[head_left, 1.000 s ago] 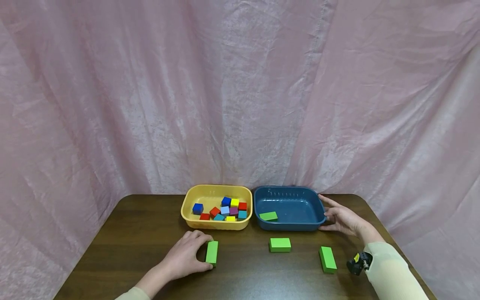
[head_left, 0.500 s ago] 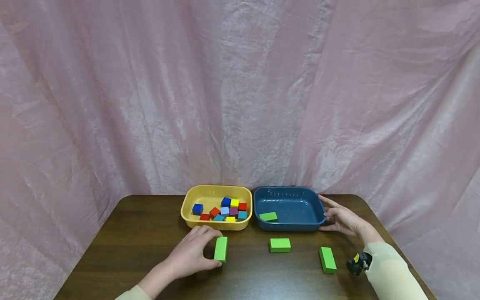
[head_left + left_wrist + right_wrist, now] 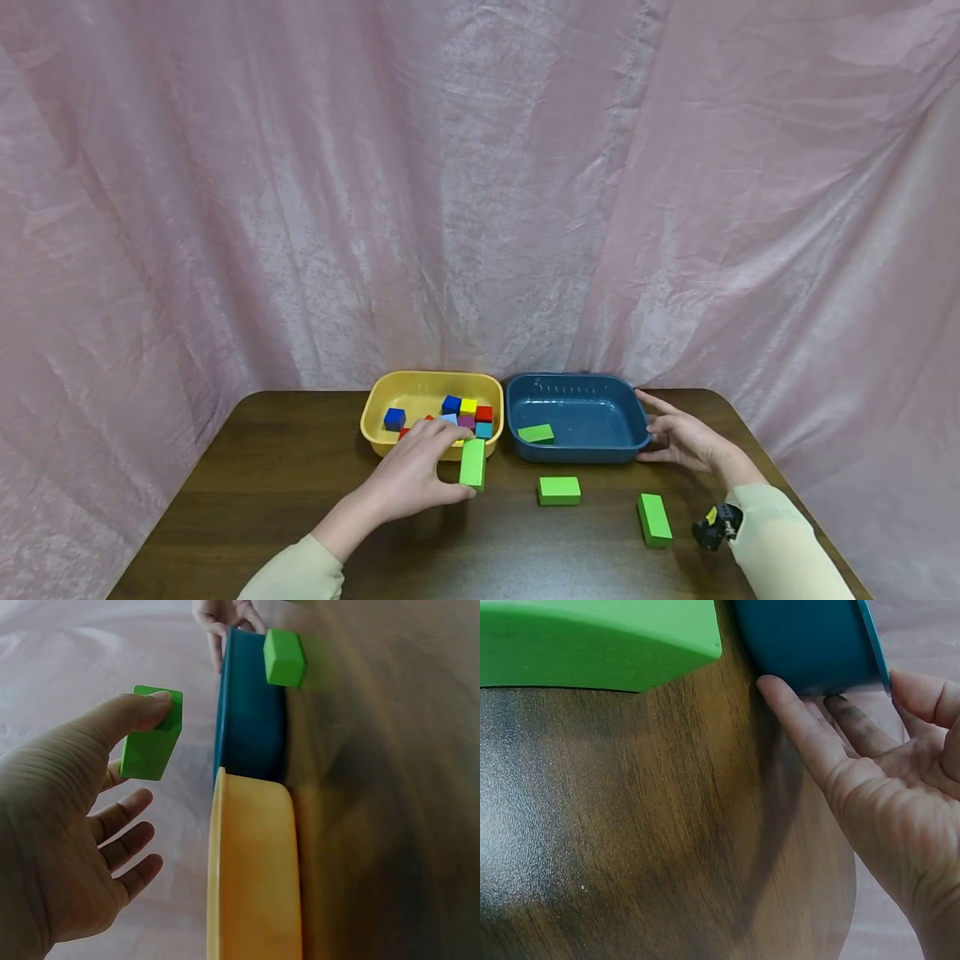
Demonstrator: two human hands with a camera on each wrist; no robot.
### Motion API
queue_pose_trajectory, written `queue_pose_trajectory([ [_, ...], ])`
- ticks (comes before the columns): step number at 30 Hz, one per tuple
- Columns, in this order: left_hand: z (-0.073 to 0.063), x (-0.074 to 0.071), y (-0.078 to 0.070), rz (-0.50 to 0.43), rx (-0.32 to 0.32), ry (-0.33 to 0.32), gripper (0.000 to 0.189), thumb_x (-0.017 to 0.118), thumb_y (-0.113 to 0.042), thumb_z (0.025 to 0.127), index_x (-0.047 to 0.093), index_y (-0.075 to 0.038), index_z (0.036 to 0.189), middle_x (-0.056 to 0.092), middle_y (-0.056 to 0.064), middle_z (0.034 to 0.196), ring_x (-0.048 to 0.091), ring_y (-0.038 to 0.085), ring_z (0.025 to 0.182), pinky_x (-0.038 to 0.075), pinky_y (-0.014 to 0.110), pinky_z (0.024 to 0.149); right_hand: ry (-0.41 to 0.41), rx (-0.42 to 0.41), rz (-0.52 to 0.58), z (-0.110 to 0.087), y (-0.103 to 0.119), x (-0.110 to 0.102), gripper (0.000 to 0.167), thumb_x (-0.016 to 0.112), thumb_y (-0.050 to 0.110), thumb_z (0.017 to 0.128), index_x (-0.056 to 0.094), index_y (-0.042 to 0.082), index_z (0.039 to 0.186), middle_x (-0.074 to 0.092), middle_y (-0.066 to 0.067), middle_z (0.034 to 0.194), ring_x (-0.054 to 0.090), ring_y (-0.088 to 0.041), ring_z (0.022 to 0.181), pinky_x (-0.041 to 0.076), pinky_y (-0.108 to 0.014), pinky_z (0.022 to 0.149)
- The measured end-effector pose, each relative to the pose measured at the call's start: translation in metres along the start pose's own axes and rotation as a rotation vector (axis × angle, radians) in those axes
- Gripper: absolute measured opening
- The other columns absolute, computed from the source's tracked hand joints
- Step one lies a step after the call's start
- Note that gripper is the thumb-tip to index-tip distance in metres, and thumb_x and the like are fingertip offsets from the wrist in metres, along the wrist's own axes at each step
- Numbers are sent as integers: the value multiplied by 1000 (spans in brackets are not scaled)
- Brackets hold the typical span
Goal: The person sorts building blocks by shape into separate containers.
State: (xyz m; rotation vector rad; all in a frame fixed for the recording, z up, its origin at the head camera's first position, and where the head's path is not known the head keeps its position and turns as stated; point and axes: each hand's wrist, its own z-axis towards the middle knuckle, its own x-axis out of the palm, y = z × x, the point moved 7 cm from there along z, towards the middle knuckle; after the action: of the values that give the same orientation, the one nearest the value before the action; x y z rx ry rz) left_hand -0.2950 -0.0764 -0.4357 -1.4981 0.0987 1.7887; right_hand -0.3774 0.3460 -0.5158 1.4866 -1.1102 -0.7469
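My left hand (image 3: 416,479) pinches a green block (image 3: 473,464) by its two ends, thumb at the near end. The block is held up off the table, overlapping the front rim of the yellow tray (image 3: 375,440) in the head view. In the left wrist view the thumb presses the end of the green block (image 3: 154,742), while the other fingers spread below it. My right hand (image 3: 686,439) touches the right end of the blue tray (image 3: 577,453) with fingers spread along its wall. One green block (image 3: 536,433) lies inside the blue tray at its left.
Two more green blocks lie on the wooden table (image 3: 247,483): one block (image 3: 559,491) before the blue tray, another block (image 3: 655,520) further right near my right sleeve. Several coloured cubes, including a blue cube (image 3: 394,418), sit in the yellow tray. A pink curtain (image 3: 480,183) hangs behind.
My left hand has lifted the green block from the table and carried it right and away from me, toward the trays. My right hand stays at the blue tray.
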Motion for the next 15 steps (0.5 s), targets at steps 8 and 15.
queue_pose_trajectory([
  [8,22,1,-10,-14,-16,23,70,88,-51,76,62,-25,136,57,-6,127,47,18,117,47,43,98,-4,-4,5,-1,-1,-2,78,36,-2,103,-4,19,166,5,-37,162,55,-36,128,44,-66,102],
  [15,33,6,-13,-30,-12,37,72,87,-50,77,60,-25,139,57,-4,132,46,19,119,45,45,102,-3,-8,1,-2,1,0,75,34,-1,105,-5,19,166,9,-38,161,59,-33,124,47,-63,101],
])
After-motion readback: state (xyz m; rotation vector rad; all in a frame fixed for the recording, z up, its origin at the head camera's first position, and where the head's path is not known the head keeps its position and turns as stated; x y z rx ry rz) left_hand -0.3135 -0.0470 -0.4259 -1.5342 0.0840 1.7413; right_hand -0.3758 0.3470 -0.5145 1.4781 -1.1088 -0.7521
